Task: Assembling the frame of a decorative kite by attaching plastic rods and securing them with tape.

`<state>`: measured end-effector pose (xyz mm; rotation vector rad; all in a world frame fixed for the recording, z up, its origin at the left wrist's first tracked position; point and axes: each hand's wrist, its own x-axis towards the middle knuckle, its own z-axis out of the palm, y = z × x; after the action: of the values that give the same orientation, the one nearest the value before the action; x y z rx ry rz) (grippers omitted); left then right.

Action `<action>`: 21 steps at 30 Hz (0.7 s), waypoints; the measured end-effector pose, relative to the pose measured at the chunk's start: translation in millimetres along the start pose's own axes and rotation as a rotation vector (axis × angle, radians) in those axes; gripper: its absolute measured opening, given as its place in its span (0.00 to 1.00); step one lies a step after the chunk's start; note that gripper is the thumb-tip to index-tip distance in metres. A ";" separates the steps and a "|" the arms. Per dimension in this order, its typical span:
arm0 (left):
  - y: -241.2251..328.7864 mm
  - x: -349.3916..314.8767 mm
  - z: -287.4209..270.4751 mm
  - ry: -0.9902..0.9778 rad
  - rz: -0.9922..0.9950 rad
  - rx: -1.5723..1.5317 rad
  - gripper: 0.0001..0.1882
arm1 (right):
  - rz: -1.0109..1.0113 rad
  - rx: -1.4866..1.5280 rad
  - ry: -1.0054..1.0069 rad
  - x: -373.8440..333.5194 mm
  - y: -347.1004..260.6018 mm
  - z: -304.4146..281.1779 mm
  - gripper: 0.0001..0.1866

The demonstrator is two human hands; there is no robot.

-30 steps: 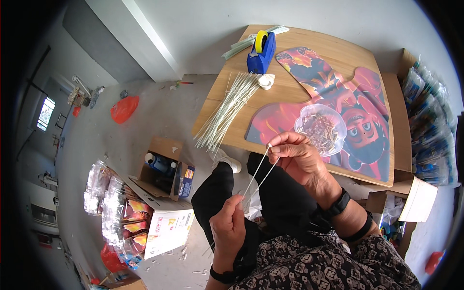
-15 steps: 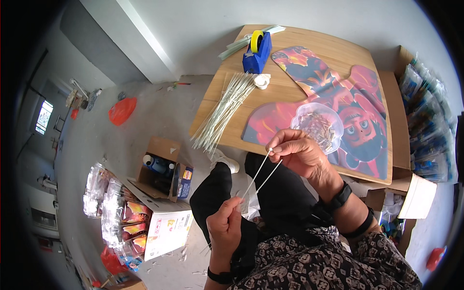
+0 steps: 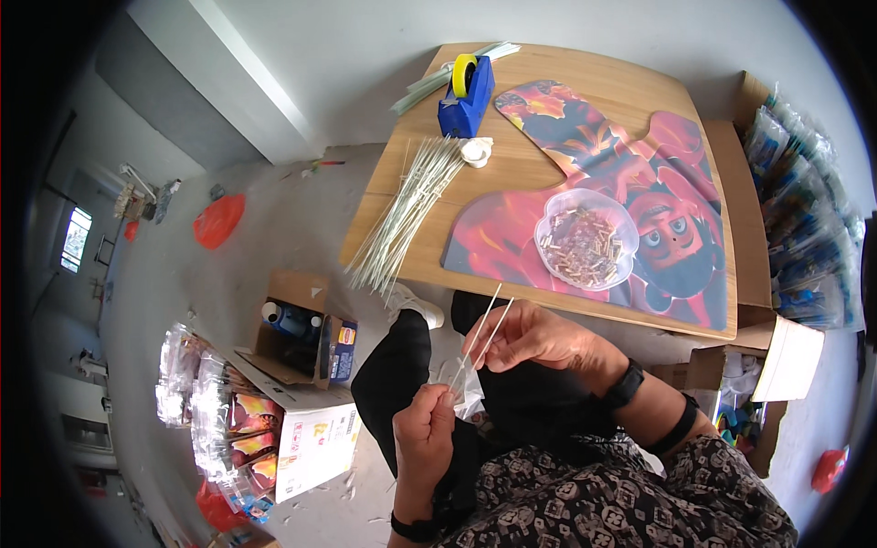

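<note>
My left hand [image 3: 426, 437] is closed on the lower ends of two thin white rods [image 3: 491, 315], which slant up and away over my lap. My right hand [image 3: 534, 340] is closed around the same rods higher up, thumb and fingers pressed together, with the tips sticking out past them. On the table beyond is a clear scalloped bowl [image 3: 632, 239] holding many small tube-like pieces. Left of it lies a loose bundle of pale thin rods [image 3: 406, 212].
The wooden table [image 3: 393, 164] carries a blue tape dispenser [image 3: 466, 105], a white roll [image 3: 476, 152] and a printed red sheet [image 3: 493, 233]. Cartons [image 3: 315, 447] with packaged goods stand on the floor at left. More bagged goods [image 3: 790, 219] fill a box at right.
My right hand has come down from the rods' upper ends, away from the bowl and toward my left hand. The rod tips now show above it. The view has shifted slightly.
</note>
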<state>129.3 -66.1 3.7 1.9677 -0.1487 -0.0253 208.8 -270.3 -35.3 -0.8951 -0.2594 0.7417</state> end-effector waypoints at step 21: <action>-51.6 139.2 -0.8 0.257 0.293 0.484 0.05 | -0.098 0.114 0.484 -2.0 2.7 -27.9 0.09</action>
<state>272.2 -61.8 -36.2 2.3872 -0.2932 0.4939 220.0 -287.8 -54.4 -0.9179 0.1659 0.4269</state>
